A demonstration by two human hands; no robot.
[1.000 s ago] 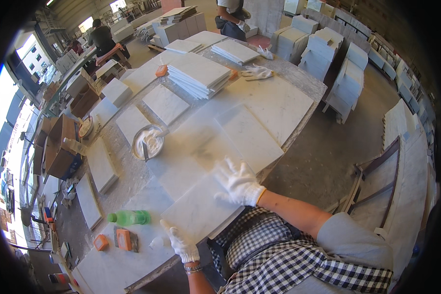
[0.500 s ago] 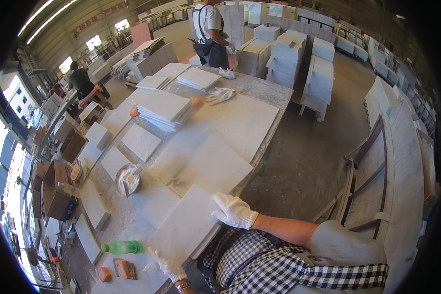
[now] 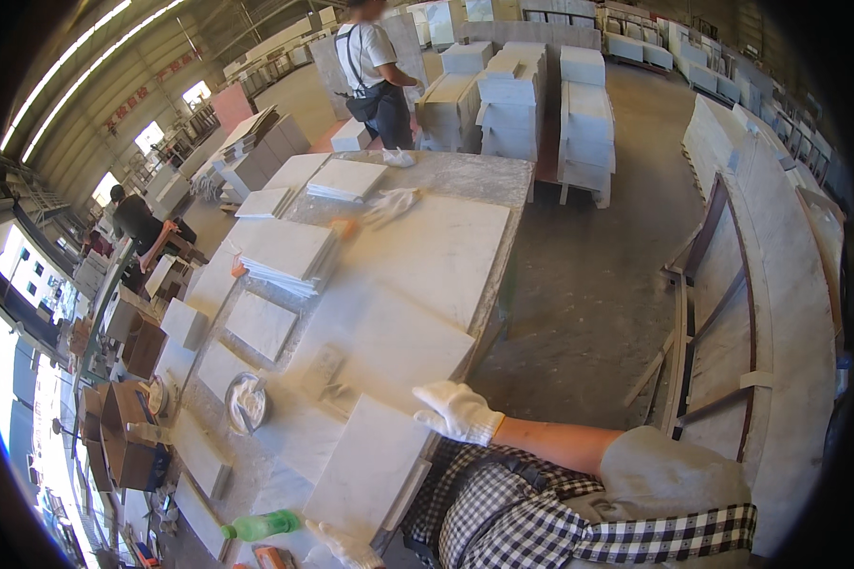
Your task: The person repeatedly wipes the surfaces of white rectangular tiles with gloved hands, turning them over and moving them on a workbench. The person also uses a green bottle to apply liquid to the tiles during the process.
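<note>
A white stone tile [image 3: 365,465] lies at the table's near edge, against my checkered apron, on top of another tile [image 3: 406,495] that juts out on the right. My right hand [image 3: 459,413], in a white knitted glove, grips its right corner, thumb toward the tile. At the near left corner, my gloved left hand [image 3: 346,547] holds the edge; its fingers are partly cut off by the picture's lower rim. Just left of that hand lies a green plastic bottle [image 3: 261,525]. Beyond the tile, a grey block-like thing [image 3: 324,368] rests blurred on a larger slab.
A metal bowl of white paste [image 3: 247,403] stands left of the tile. Tile stacks [image 3: 285,251] and a loose glove [image 3: 389,206] lie farther up the table. Cardboard boxes [image 3: 128,427] stand at left, a slab rack [image 3: 731,303] at right. A co-worker [image 3: 375,81] stands beyond the table.
The view has shifted, so the table appears lower and further left. Both hands stay at the same tile's edges. The far co-worker still stands beyond the table.
</note>
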